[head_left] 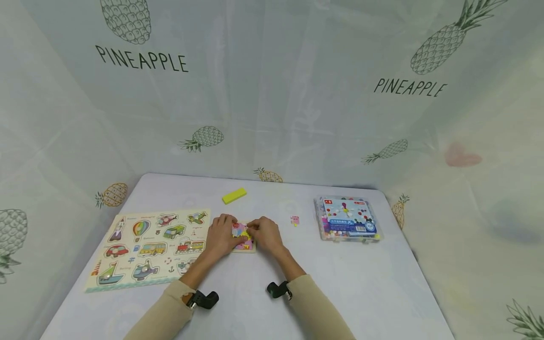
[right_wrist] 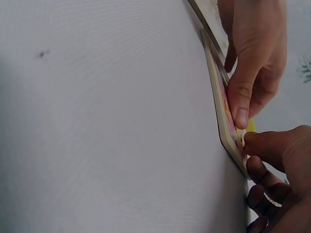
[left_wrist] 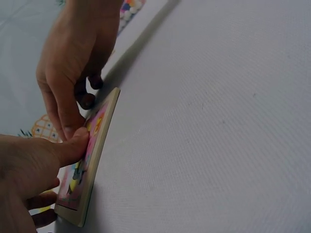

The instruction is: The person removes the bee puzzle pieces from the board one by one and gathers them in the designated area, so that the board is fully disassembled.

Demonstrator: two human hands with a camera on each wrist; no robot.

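A small pink picture puzzle (head_left: 244,247) in a wooden tray lies flat on the table between both hands. My left hand (head_left: 221,236) holds it at the left side, thumb (left_wrist: 74,147) laid on the picture and the other fingers along the edge. At the upper right part of the picture, my right hand (head_left: 265,234) pinches a puzzle piece (right_wrist: 241,138) with thumb and index finger; the fingertips hide most of it. Apart from the tray, a loose pink and yellow puzzle piece (head_left: 295,220) lies to the right.
A large wooden vehicle puzzle board (head_left: 146,249) lies at the left, close to the left hand. Toward the back is a yellow block (head_left: 234,195). A clear plastic box (head_left: 348,219) with colourful contents stands at the right. Patterned cloth (head_left: 272,94) hangs behind the table.
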